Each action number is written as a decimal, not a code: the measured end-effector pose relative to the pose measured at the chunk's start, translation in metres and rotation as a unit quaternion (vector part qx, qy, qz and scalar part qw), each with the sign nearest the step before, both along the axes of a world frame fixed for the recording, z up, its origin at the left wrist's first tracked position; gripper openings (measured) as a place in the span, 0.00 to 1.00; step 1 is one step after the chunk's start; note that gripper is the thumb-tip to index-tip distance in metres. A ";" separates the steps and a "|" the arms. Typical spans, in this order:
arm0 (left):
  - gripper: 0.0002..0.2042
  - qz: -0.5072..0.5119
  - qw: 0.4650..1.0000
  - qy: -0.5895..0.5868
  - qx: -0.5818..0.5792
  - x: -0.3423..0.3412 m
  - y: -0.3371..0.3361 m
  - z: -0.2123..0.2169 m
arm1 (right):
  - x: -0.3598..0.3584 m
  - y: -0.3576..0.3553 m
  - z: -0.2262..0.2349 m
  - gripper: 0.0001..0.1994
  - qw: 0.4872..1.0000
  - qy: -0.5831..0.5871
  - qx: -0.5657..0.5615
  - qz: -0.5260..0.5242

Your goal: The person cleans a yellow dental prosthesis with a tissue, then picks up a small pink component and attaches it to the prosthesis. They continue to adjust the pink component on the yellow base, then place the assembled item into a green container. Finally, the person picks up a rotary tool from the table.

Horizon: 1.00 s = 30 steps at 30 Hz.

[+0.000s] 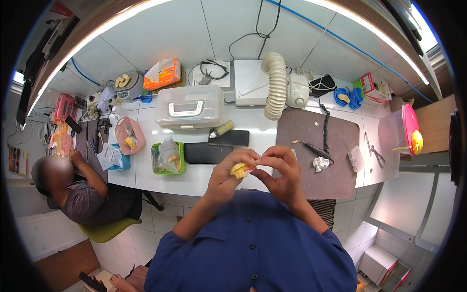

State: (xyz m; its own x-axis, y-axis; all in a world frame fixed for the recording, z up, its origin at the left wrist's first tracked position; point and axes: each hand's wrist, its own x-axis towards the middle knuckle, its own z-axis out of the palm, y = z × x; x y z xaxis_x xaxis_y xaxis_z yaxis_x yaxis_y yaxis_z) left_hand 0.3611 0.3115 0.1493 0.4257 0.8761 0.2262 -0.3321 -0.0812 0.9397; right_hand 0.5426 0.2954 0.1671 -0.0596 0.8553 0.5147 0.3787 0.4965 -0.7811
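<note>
Just past the near table edge, my left hand (226,181) is closed round a yellow dental cast (239,170) with a pinkish-orange part along its side. Close against it, my right hand (282,176) is closed in a pinch at the cast's right side. What lies between its thumb and fingertips is too small to name. On the brown work mat (335,182) beyond my right hand are a dark rotary handpiece (317,150) with a coiled cord and a crumpled white tissue (320,164).
Left of my hands stand a green basket (183,164) and black cases (206,153). Behind are a clear toolbox (189,107) and a ribbed suction hose (275,82). Pliers (377,156) and a pink-lidded tub (391,129) stand right. Another person (87,194) sits at the left.
</note>
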 end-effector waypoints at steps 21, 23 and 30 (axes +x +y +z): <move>0.37 -0.102 0.969 -0.023 -0.224 -0.003 -0.012 0.016 | -0.002 0.002 0.007 0.19 1.000 -0.023 0.003 -0.011; 0.37 -0.106 0.966 -0.035 -0.233 -0.003 -0.011 0.017 | -0.002 0.002 0.007 0.17 1.000 -0.018 -0.014 -0.010; 0.35 -0.067 0.982 -0.009 -0.177 0.001 -0.011 0.023 | -0.004 0.003 0.011 0.15 0.998 0.021 -0.058 0.001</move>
